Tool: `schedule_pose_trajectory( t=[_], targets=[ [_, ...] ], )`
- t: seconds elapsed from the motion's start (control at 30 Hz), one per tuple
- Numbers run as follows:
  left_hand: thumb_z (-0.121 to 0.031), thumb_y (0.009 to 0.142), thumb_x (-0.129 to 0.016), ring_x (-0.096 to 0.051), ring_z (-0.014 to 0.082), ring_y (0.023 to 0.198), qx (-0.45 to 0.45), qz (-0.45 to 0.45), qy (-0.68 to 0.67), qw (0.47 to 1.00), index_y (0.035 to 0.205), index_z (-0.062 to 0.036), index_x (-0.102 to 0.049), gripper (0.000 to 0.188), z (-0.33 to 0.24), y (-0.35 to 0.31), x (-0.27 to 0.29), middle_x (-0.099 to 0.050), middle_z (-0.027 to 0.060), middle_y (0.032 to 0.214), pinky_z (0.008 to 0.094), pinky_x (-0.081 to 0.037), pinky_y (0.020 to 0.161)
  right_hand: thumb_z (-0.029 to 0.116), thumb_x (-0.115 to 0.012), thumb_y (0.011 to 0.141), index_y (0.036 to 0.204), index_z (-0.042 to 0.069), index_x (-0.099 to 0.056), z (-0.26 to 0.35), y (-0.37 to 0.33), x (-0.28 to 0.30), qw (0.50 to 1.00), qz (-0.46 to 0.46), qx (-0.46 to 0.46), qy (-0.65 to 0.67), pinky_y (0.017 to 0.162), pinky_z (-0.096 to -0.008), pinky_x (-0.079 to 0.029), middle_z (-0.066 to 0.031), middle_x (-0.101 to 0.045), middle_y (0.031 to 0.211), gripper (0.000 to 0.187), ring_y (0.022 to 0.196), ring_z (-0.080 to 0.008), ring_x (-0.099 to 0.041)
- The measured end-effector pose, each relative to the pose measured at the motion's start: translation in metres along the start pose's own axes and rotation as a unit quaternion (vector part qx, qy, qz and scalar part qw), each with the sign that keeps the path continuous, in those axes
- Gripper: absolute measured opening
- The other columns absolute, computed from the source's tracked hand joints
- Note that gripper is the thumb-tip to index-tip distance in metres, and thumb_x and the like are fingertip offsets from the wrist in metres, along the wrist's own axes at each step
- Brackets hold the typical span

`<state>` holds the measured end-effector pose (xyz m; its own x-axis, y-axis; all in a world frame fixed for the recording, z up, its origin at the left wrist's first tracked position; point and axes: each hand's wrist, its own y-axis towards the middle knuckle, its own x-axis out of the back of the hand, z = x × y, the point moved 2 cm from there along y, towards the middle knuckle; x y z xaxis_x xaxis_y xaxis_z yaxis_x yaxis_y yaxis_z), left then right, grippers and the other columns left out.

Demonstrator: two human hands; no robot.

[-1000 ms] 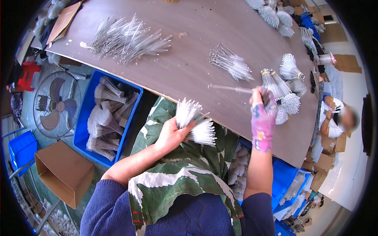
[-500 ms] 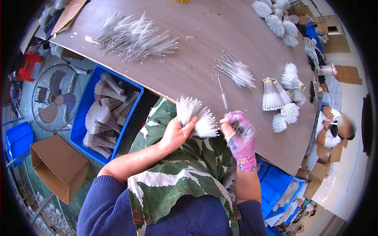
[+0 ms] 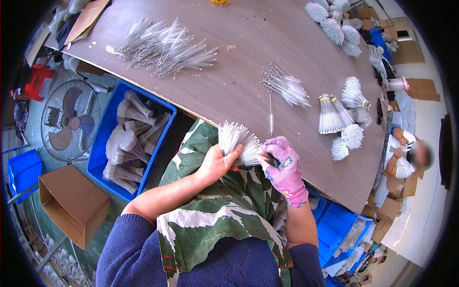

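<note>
My bare left hand is closed around a fanned bundle of thin white-bristled wire brushes, held above my lap at the table edge. My right hand, in a pink flowered glove, is at the right end of that bundle with fingers pinched together; what is between them is hidden. A single wire brush lies on the table just beyond the right hand. Past it rests a small loose pile of similar brushes.
On the brown table are a larger brush heap and banded brush bundles. At left stand a blue bin of bundles, a fan and a cardboard box. Another person sits at far right.
My right hand has moved left, from apart to against the bundle's end. The single brush on the table now lies straighter, pointing toward me. My left hand still holds the bundle.
</note>
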<state>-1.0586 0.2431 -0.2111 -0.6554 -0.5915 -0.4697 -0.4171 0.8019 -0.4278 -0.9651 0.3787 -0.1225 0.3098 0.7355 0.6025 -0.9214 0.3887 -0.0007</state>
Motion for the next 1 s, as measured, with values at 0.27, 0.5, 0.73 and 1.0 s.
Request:
schedule_pose_trajectory(
  t=[0.27, 0.5, 0.73, 1.0],
  targets=[
    [-0.025, 0.088, -0.058, -0.048, 0.0055, 0.054, -0.031, -0.07, 0.068, 0.995, 0.096, -0.0013, -0.054, 0.025, -0.007, 0.002, 0.0, -0.056, 0.0004, 0.072, 0.0208, -0.042, 0.045, -0.003, -0.062, 0.075, 0.085, 0.001, -0.055, 0.015, -0.001, -0.01, 0.993, -0.09, 0.074, -0.007, 0.068, -0.0259, -0.045, -0.0095, -0.053, 0.091, 0.012, 0.076, -0.017, -0.055],
    [-0.023, 0.088, -0.058, -0.049, 0.0055, 0.057, -0.06, -0.046, 0.043, 0.996, 0.095, -0.002, -0.053, 0.023, 0.004, 0.003, 0.002, -0.055, 0.0001, 0.074, 0.0213, -0.043, 0.048, -0.003, -0.061, 0.078, 0.09, -0.002, -0.057, 0.001, 0.005, -0.006, 0.976, -0.093, -0.085, 0.18, 0.067, -0.0222, -0.045, -0.0041, -0.053, 0.087, 0.013, 0.076, -0.0101, -0.055],
    [-0.024, 0.088, -0.058, -0.049, 0.0065, 0.053, -0.077, -0.049, 0.097, 0.991, 0.096, -0.0018, -0.053, 0.024, 0.004, 0.002, 0.002, -0.054, 0.0002, 0.07, 0.0221, -0.043, 0.048, -0.004, -0.064, 0.074, 0.085, -0.003, -0.059, 0.007, 0.014, -0.01, 0.996, -0.025, -0.036, 0.074, 0.065, -0.0225, -0.045, -0.0071, -0.053, 0.086, 0.012, 0.073, -0.0123, -0.056],
    [-0.023, 0.088, -0.057, -0.047, 0.0066, 0.05, -0.062, -0.074, 0.111, 0.989, 0.096, -0.0025, -0.053, 0.022, 0.008, -0.006, 0.007, -0.053, 0.0, 0.067, 0.0227, -0.041, 0.047, 0.01, -0.059, 0.086, 0.082, 0.006, -0.058, 0.005, 0.031, 0.053, 0.87, -0.392, -0.155, 0.256, 0.06, -0.0154, -0.038, 0.0028, -0.054, 0.076, 0.006, 0.069, -0.0028, -0.048]
  ],
)
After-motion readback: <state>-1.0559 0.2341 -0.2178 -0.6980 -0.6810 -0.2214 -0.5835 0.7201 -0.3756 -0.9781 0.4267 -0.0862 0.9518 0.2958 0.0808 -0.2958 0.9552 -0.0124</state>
